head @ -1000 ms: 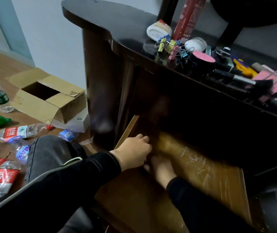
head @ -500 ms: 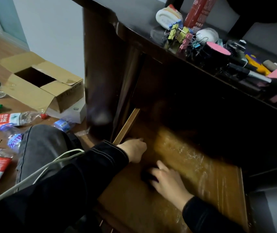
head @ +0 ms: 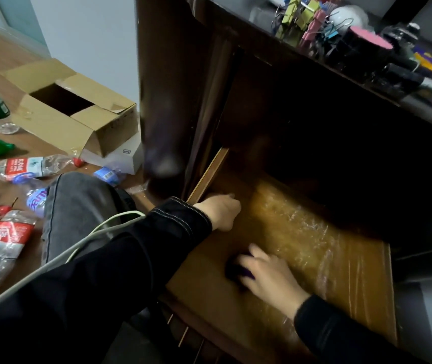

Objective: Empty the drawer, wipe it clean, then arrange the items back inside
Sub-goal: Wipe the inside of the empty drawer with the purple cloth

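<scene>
Drawer (head: 314, 232) stands pulled out from under the dark bench (head: 238, 14), with nothing lying in it but the hands and a cloth, so the wiping step looks to be in hand.

Left of the drawer, on the floor, lie an open cardboard box (head: 78, 109) and crushed plastic bottles (head: 23, 166), with the person's bent knee (head: 78, 203) just beside the drawer's left wall. The left hand (head: 220, 211) sits against the inside of that wall, fingers curled under. Whether they hook the wall or only rest there I cannot tell. Further right, the right hand (head: 270, 277) lies flat on a dark purple cloth (head: 232, 269), fingers stretched forward, pressing it to the drawer floor.

The drawer looks like stiff wood, probably steady enough if held by a side wall as the left hand does. Its floor carries a glossy, wrinkled film that is likely slick and could lift or tear under hard rubbing. The cloth seems soft and easily bunched, so a flat palm suits it.

Above the drawer's right half, binder clips (head: 301, 19) and a black tub with a pink top (head: 367, 40) crowd the bench, probably the removed contents.

The drawer's back is lost in shadow, its front is cut off, the cloth is mostly covered, and the right hand is blurred.
</scene>
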Demonstrator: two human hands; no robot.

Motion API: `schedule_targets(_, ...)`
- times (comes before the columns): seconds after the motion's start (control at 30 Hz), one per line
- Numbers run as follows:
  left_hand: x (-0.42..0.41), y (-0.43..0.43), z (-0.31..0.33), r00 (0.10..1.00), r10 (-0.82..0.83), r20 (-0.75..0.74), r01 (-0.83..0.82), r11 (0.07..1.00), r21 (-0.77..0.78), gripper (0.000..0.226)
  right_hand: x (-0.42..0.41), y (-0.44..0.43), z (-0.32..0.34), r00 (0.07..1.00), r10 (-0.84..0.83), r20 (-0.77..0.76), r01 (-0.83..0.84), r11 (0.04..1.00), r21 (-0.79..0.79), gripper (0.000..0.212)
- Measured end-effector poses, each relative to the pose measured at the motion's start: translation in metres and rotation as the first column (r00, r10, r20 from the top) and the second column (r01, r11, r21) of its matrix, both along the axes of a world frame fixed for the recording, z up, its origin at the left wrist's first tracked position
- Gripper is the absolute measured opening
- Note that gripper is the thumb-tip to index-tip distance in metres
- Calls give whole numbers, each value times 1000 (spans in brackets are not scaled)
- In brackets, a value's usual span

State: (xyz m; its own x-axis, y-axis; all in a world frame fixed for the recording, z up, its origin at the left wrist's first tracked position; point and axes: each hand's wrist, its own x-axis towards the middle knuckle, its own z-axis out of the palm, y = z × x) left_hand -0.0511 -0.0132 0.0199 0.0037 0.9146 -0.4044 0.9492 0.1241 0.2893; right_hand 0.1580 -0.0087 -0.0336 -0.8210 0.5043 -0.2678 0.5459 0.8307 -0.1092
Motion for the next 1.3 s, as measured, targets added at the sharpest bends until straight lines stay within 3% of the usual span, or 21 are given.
schedule_targets(0.07, 0, 0, 1, 1000, 5, 3, -5, 1000, -8, 45, 2, 6, 5, 1000, 17, 4, -17, 1000, -4, 34)
schedule_targets(0.17, 0, 2, -1, 1000, 13, -9, -13, 999, -33, 46, -19, 37, 14, 980, -180, -81, 185, 981, 64, 35)
schedule_targets(0.23, -1, 2, -2, 1000, 9, -22, -10, 999, -51, 46, -30, 41, 17, 972, -216, -90, 226, 965, 131, 29)
schedule_targets(0.3, -1, 3, -2, 999, 3, -36, -5, 998, -56, 46, -25, 21, 13, 989, -143, -46, 147, 985, 96, 32)
schedule_targets(0.43, 0, 4, -2, 998, 6, -61, -9, 999, -50, 47, 2, -25, 14, 984, 177, 19, -175, 982, -72, 32)
schedule_targets(0.5, 0, 4, -2, 998, 5, -68, -8, 999, -47, 46, -8, -11, 21, 992, 128, 8, -128, 991, -41, 34)
schedule_targets(0.63, 0, 4, -2, 997, 11, -77, -14, 999, -42, 46, -37, 16, 23, 990, -124, -65, 127, 991, 48, 38)
schedule_targets(0.77, 0, 6, -4, 995, -16, -98, 12, 999, -43, 43, -20, -36, 16, 990, 140, -20, -141, 990, -27, 39)
schedule_targets(0.83, -1, 8, -5, 993, -16, -113, 13, 999, -35, 42, -11, -38, 13, 984, 179, -20, -180, 982, -52, 41)
schedule_targets(1.0, 0, 7, -6, 992, -9, -126, 5, 1000, -25, 39, -34, -5, 18, 989, -91, -121, 95, 995, 30, 39)
schedule_targets(1.17, 0, 6, -6, 991, -15, -131, 13, 1000, -19, 36, -16, -58, 9, 962, 271, -42, -274, 959, -77, 40)
schedule_targets(1.23, 1, 7, -6, 992, -8, -128, 6, 1000, -23, 38, -26, -35, 13, 978, 194, -72, -197, 980, -40, 39)
schedule_targets(1.3, 1, 6, -5, 992, 4, -123, -7, 1000, -28, 41, -37, -9, 14, 989, -20, -144, 18, 1000, -14, 40)
